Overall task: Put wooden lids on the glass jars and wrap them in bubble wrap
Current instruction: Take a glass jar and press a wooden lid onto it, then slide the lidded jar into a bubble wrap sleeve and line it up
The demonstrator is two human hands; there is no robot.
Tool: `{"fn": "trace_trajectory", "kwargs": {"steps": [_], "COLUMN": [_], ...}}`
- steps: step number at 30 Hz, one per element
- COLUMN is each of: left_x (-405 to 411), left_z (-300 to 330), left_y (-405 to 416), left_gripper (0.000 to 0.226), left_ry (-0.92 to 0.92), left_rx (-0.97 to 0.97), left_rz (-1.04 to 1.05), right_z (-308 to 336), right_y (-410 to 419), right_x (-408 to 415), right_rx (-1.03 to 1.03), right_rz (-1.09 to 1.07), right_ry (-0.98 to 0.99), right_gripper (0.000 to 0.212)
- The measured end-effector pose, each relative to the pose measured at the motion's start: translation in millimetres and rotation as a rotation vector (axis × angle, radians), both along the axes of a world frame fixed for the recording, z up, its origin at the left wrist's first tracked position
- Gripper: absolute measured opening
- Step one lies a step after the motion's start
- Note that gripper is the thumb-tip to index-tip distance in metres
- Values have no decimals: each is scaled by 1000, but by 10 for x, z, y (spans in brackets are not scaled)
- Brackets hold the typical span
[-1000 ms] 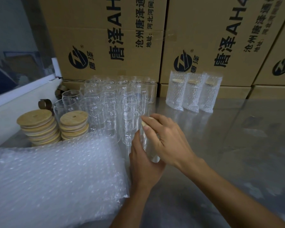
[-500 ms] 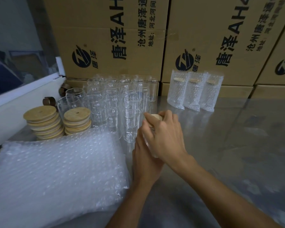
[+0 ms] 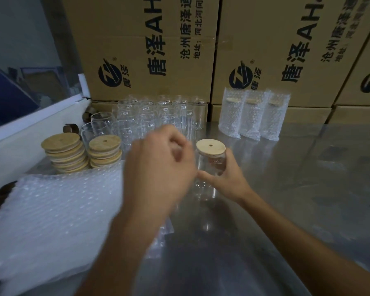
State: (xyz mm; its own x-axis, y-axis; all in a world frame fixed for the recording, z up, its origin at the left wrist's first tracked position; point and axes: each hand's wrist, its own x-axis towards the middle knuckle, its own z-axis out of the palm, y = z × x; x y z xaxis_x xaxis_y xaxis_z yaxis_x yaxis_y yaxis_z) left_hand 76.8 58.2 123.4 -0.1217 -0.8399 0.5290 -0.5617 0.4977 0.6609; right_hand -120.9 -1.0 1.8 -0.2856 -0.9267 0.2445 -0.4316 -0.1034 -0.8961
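Note:
A clear glass jar (image 3: 212, 167) stands on the steel table (image 3: 297, 199) with a round wooden lid (image 3: 210, 146) on top. My right hand (image 3: 224, 181) grips the jar's lower body, thumb in front and fingers round its right side. Just left of the jar, my left hand (image 3: 156, 165) hovers blurred above the edge of a stack of bubble wrap sheets (image 3: 51, 221), its fingers loosely curled and holding nothing. Two stacks of wooden lids (image 3: 64, 154) sit behind the bubble wrap. Several empty glass jars (image 3: 158, 116) stand in rows behind my hands.
Three jars wrapped in bubble wrap (image 3: 252, 116) stand at the back right of the table. Printed cardboard boxes (image 3: 147, 50) form a wall along the back. A white ledge (image 3: 30, 129) runs along the left side.
My right hand has come off the lid and now grips the jar's body. My left hand has let go of the jar and lifted away to the left.

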Motion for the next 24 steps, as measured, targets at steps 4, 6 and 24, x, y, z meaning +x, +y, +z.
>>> {"fn": "trace_trajectory", "kwargs": {"steps": [4, 6, 24], "left_x": [433, 530, 678], "left_z": [-2, -108, -226], "left_y": [-447, -614, -792], "left_gripper": [29, 40, 8], "left_ry": [-354, -502, -381], "left_rx": [247, 429, 442], "left_rz": [221, 217, 246], "right_z": [-62, -81, -235], "right_y": [-38, -46, 42], "right_x": [-48, -55, -42], "right_rx": [37, 82, 185], "right_rz": [-6, 6, -23], "right_ry": [-46, -50, -107], "right_gripper": [104, 103, 74]}}
